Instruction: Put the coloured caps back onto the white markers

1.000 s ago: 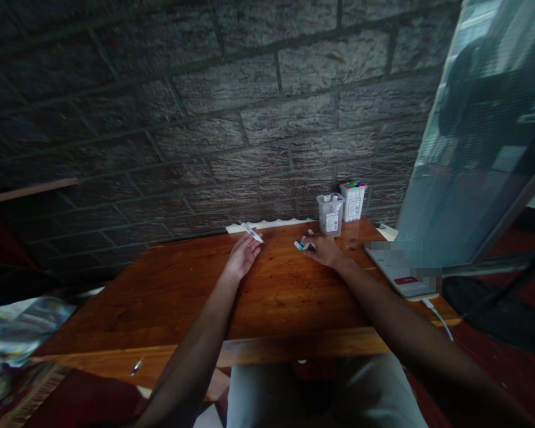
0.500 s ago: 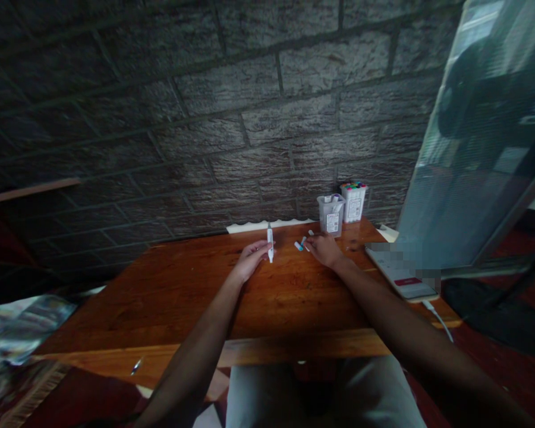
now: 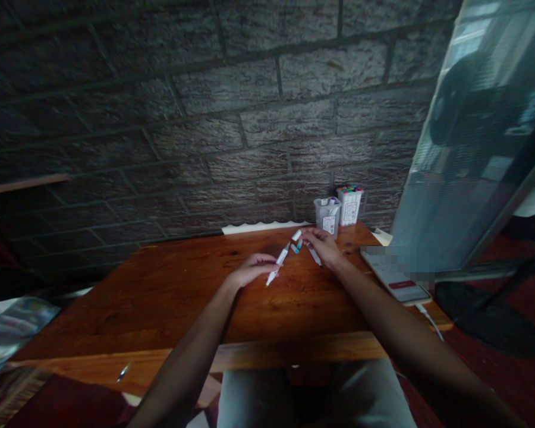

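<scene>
My left hand (image 3: pixel 253 270) is closed on a white marker (image 3: pixel 282 258), which slants up to the right with its grey-tipped upper end uncapped. My right hand (image 3: pixel 321 242) pinches a small white marker cap (image 3: pixel 296 235) just above and right of that tip, apart from it by a small gap. Below the pinched cap lies a white-and-teal cap (image 3: pixel 295 248) on the wooden table. Another white marker (image 3: pixel 314 255) with a dark tip lies under and beside my right hand.
Behind my right hand stand a clear plastic container (image 3: pixel 327 215) with a few markers and a second container (image 3: pixel 350 207) full of colourful-ended markers. A phone-like device (image 3: pixel 396 276) with a white cable (image 3: pixel 430 321) lies at the table's right. A stone-block wall (image 3: pixel 249 148) borders the back.
My right hand has lifted a white cap off the table towards the left. The marker in my left hand has tilted from upright to slanting right and moved slightly down and right.
</scene>
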`<act>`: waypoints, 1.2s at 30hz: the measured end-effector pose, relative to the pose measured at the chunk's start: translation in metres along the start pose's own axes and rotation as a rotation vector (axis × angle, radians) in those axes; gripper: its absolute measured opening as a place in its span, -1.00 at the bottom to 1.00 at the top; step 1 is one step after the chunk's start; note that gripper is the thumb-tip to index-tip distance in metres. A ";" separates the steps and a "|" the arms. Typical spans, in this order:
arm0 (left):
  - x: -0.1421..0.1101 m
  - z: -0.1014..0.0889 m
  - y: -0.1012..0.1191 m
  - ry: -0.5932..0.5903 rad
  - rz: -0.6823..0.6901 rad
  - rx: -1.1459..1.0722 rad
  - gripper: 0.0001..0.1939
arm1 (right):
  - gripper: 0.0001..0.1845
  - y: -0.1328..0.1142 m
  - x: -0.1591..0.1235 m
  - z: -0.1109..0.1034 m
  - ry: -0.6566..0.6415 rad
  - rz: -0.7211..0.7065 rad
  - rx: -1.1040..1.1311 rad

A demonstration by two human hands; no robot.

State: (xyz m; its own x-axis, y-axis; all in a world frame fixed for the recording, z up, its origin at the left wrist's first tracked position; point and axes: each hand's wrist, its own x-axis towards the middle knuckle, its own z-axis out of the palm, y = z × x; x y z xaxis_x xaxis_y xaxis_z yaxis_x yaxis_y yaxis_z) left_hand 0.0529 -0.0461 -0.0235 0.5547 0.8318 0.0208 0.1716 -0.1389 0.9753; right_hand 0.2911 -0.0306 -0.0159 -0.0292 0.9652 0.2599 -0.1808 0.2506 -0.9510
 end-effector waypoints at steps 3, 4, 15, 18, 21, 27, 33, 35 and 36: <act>0.000 -0.001 -0.002 -0.010 -0.002 0.017 -0.73 | -0.67 -0.002 -0.003 0.005 -0.053 0.009 0.026; 0.000 -0.002 -0.002 -0.012 -0.007 0.024 -0.72 | -0.67 -0.002 -0.004 0.005 -0.075 0.014 0.031; -0.001 0.003 0.003 -0.012 0.056 -0.115 -0.70 | -0.66 0.004 -0.007 0.005 -0.316 -0.121 -0.200; -0.003 0.004 0.006 -0.028 0.064 -0.253 -0.69 | -0.62 0.004 -0.006 0.006 -0.278 -0.154 -0.223; -0.004 0.005 0.009 -0.001 0.087 -0.357 -0.54 | -0.58 0.009 0.000 0.000 -0.143 -0.122 -0.252; 0.003 -0.004 0.007 0.217 0.130 -0.574 -0.56 | -0.72 0.013 0.010 -0.022 0.197 -0.101 -0.566; -0.002 -0.029 0.014 0.288 0.151 -0.959 -0.57 | -0.67 0.017 0.013 -0.033 0.075 -0.152 -0.965; -0.006 -0.034 0.016 0.306 0.128 -1.028 -0.36 | -0.61 0.023 0.016 -0.037 -0.020 -0.208 -1.043; -0.007 -0.035 0.016 0.319 0.115 -1.044 -0.33 | -0.60 0.025 0.018 -0.038 -0.061 -0.227 -1.076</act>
State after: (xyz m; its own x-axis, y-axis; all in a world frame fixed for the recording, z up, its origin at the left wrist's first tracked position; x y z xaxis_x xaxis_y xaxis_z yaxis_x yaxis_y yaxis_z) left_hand 0.0227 -0.0354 -0.0001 0.2610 0.9648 0.0327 -0.7247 0.1734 0.6669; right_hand 0.3234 -0.0040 -0.0416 -0.1578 0.8906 0.4266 0.7623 0.3845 -0.5206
